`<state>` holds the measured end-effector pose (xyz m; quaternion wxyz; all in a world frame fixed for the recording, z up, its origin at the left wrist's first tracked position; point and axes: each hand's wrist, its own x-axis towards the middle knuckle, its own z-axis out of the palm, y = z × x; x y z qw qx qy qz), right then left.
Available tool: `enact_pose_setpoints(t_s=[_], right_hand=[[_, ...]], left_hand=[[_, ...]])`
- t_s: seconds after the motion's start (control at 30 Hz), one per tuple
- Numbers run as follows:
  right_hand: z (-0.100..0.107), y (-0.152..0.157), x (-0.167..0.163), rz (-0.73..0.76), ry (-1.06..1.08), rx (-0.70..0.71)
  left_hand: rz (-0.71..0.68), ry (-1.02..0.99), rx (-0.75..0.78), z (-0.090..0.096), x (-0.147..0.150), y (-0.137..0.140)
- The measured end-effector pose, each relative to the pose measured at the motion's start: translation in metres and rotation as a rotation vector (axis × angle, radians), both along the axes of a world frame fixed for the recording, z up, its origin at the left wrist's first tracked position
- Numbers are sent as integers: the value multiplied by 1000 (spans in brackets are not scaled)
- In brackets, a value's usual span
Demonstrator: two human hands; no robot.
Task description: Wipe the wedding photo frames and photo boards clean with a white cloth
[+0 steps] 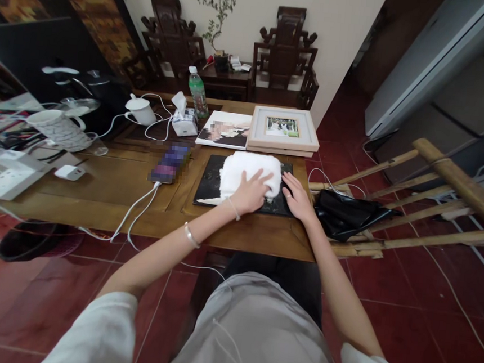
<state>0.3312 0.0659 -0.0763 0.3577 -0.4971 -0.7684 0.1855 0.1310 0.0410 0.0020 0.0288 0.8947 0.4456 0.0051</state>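
Note:
A folded white towel (245, 170) lies on a flat black panel (208, 178) near the front edge of the wooden table. My left hand (252, 192) presses down on the towel with its fingers spread, and a bracelet circles that wrist. At the panel's right side rests my right hand (298, 199), fingers stretched out and holding nothing. The towel covers most of the panel. A pale pointed shape shows at the panel's lower left, but I cannot tell what it is.
Behind the panel lie a wood-framed picture (286, 130) and a photo print (223, 129). To the left are a phone (169, 164) on a cable, a tissue box (185, 122), a bottle (197, 90), mugs and a power strip (11, 175). A bamboo rack (419, 191) stands right.

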Motion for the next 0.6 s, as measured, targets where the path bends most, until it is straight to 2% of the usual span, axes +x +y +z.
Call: enact_pose_setpoints(t_s=[0.1,0.2,0.3,0.5,0.6], right_hand=[[1,-1,1,2,0,2],[1,-1,1,5,5,2],[0,-1,0,6,18,5],[2,0,-3,17,22,-4],[2,0,-2,12,19,-7]], left_hand=[[26,-22,16,-1,5,37],[31,-29,32,-2,7,42],[2,-6,10,-1,5,12],[-107,22,12,1,-9,-79],[-137,27,-2,2,-11,-94]])
